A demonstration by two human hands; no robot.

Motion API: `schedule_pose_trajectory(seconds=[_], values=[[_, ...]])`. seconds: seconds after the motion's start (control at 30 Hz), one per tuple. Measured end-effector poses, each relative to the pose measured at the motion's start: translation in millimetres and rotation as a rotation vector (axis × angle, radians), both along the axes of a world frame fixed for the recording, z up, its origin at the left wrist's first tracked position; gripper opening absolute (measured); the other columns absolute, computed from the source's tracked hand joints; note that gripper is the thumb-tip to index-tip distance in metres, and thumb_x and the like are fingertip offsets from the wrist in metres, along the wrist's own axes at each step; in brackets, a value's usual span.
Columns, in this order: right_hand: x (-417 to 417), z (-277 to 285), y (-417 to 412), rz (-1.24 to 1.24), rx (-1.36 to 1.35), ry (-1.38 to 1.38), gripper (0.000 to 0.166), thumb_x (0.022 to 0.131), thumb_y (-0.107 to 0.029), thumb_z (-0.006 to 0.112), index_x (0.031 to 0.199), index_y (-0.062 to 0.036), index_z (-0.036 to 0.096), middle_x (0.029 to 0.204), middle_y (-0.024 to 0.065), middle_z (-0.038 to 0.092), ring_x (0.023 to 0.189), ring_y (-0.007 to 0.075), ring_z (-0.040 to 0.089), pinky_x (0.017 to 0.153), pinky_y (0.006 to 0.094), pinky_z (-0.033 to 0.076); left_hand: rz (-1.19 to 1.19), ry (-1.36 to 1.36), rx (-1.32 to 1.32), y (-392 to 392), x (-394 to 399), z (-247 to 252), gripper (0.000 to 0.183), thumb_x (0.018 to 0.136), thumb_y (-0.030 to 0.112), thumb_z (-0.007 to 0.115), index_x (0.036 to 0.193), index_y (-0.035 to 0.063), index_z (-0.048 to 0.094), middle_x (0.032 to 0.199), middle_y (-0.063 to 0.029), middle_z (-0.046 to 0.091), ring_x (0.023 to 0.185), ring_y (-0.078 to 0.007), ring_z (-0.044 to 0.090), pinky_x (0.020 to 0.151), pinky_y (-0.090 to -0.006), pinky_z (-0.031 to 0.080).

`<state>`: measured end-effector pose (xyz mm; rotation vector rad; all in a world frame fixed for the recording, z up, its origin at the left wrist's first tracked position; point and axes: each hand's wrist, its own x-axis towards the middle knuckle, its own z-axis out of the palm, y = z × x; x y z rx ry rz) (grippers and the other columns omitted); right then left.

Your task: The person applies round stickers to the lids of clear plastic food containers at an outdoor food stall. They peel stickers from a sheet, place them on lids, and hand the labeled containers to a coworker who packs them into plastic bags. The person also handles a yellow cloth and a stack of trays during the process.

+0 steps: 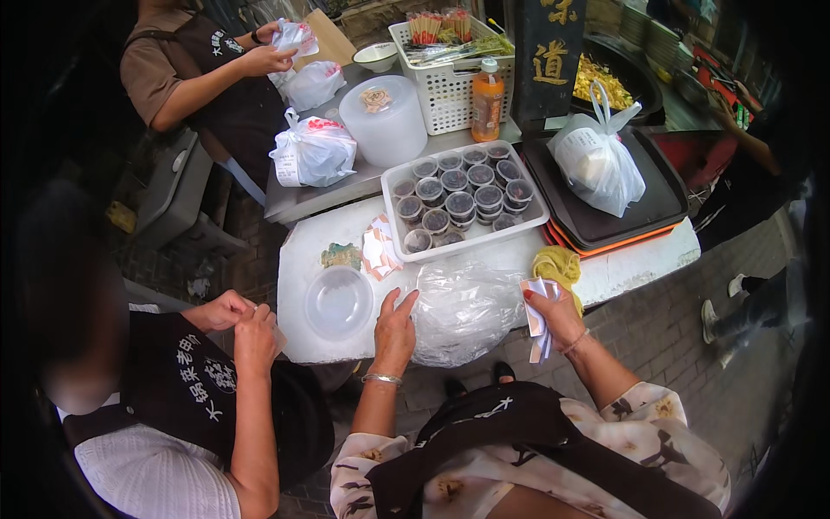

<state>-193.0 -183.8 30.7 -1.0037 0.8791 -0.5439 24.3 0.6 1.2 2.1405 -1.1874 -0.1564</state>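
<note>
My left hand [395, 327] has its fingers spread, with no object in it, at the left edge of a crumpled clear plastic bag [463, 311]. Several folded paper pieces [537, 314], white and tan, are gripped in my right hand [556, 311], beside a yellow cloth [557, 265]. A round clear plastic lid or bowl [338, 303] lies left of my left hand. Above it are patterned paper pieces [380, 250]. Behind the bag, a white plastic tray [467, 250] holds many small lidded cups [460, 204] with dark contents.
Tied plastic bags [314, 152] [600, 162] stand left and on stacked black trays [661, 194]. Behind are a stack of clear lids [384, 123], an orange drink bottle [487, 100] and a white basket [447, 97]. Co-workers stand close at left and beyond the metal counter [292, 204].
</note>
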Motion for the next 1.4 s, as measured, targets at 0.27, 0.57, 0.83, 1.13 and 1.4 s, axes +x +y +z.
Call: schedule_pose_trajectory(seconds=[0.27,0.57,0.83,1.13,1.4], values=[[-5,23,8,0.063,0.030,-0.034,0.024,0.079,-0.008,0.065,0.101,-0.0020,0.056,0.086,0.0030,0.061,0.074,0.0097,0.058,0.063,0.0238,0.048,0.135,0.085,-0.182,24,-7,24,0.042,0.073,-0.006,0.048,0.114,0.0002,0.055,0.119,-0.0235,0.049,0.108,-0.0368,0.049,0.092,-0.0371,0.041],[5,22,7,-0.017,-0.029,-0.069,0.022,0.083,-0.009,0.058,0.103,-0.0019,0.055,0.090,0.0037,0.062,0.073,0.0091,0.057,0.065,0.0225,0.047,0.273,0.081,-0.247,22,-19,26,0.052,0.077,-0.001,0.051,0.128,-0.0024,0.039,0.130,-0.0243,0.038,0.120,-0.0360,0.039,0.099,-0.0372,0.033],[6,10,11,-0.160,-0.237,-0.105,0.025,0.087,-0.008,0.050,0.111,-0.0013,0.051,0.097,0.0066,0.062,0.082,0.0097,0.056,0.071,0.0229,0.046,0.242,0.065,-0.113,30,-15,-21,0.055,0.076,0.003,0.055,0.128,-0.0014,0.039,0.132,-0.0273,0.031,0.121,-0.0420,0.033,0.100,-0.0411,0.030],[20,21,28,-0.088,-0.261,-0.099,0.021,0.089,-0.026,0.056,0.093,-0.0064,0.057,0.067,-0.0047,0.045,0.060,0.0040,0.038,0.054,0.0179,0.031,0.293,-0.322,-0.017,10,-33,17,0.053,0.071,0.008,0.064,0.122,0.0100,0.048,0.134,-0.0222,0.028,0.122,-0.0382,0.028,0.099,-0.0495,0.022],[51,17,40,-0.061,-0.192,-0.182,0.019,0.090,-0.026,0.054,0.088,-0.0073,0.053,0.066,-0.0027,0.048,0.059,0.0041,0.040,0.052,0.0181,0.033,0.046,-0.303,-0.172,20,-48,6,0.044,0.073,0.019,0.065,0.114,0.0037,0.054,0.120,-0.0162,0.045,0.114,-0.0328,0.038,0.095,-0.0433,0.031]])
